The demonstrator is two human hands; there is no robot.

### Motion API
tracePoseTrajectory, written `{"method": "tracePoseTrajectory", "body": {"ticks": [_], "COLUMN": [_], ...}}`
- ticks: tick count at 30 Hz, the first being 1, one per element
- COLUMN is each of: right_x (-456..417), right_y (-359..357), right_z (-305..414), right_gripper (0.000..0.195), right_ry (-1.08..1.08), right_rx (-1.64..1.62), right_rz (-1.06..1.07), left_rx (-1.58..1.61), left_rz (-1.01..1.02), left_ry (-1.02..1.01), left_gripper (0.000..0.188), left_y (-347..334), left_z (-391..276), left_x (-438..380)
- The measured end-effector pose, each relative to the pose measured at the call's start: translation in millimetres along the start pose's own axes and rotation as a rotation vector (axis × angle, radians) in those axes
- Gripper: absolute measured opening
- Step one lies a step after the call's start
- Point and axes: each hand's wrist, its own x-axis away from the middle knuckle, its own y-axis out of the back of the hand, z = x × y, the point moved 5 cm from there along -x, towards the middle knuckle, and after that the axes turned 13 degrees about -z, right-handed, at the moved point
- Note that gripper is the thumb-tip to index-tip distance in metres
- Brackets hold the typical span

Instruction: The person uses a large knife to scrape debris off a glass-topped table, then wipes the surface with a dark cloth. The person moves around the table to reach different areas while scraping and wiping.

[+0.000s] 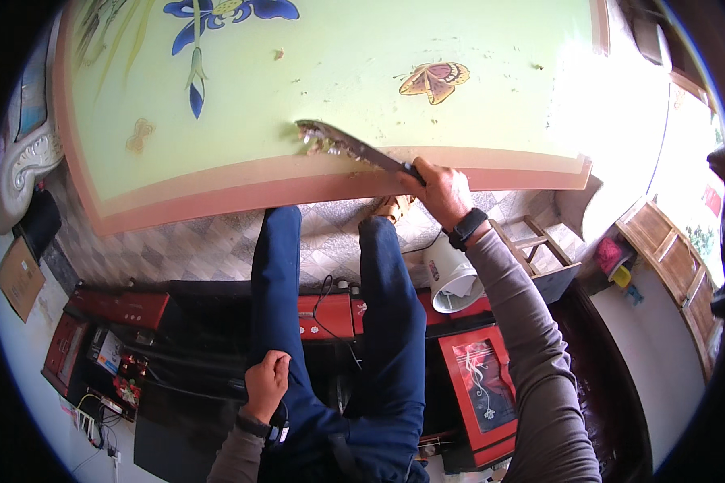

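My right hand (440,188) is closed around the dark handle of a large knife (362,148). The broad blade reaches left over the near part of a pale green tabletop (338,102) painted with flowers and butterflies and edged in pink bands. Small crumbs and scraps (323,145) lie along the blade's near side, and further bits are scattered over the tabletop. My left hand (267,381) rests with curled fingers on my left thigh, away from the table; no object shows in it.
A white bin (453,275) with pale paper inside stands below my right forearm, beside a wooden stool (538,259). Red and black cabinets (480,386) are around my legs. A cardboard box (20,279) is at the far left, and a carved pale armrest (27,169) is near the table's left edge.
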Motion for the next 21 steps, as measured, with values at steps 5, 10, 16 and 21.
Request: {"method": "tracePoseTrajectory", "body": {"ticks": [5,10,16,21], "right_x": [28.8,37.6,26.0,47.4], "right_y": [-6.8,21.1,48.6,14.0], "right_z": [1.0,-3.3,-76.9,-71.7], "right_gripper": [0.029,0.027,0.034,0.031], "right_ry": [0.186,0.265,-0.083,-0.098], "right_rx": [-0.118,-0.19,0.017,-0.066], "right_rz": [0.046,0.029,-0.18,-0.15], "left_rx": [0.014,0.004,0.012,0.006], "left_rz": [-0.038,-0.067,-0.038,-0.017], "left_ry": [-0.011,-0.02,-0.011,0.012], "left_gripper": [0.012,0.012,0.013,0.013], "left_y": [-15.6,-23.0,-22.6,-20.9], "left_z": [5.1,10.0,10.7,14.1], "left_x": [12.1,21.1,17.9,15.2]}}
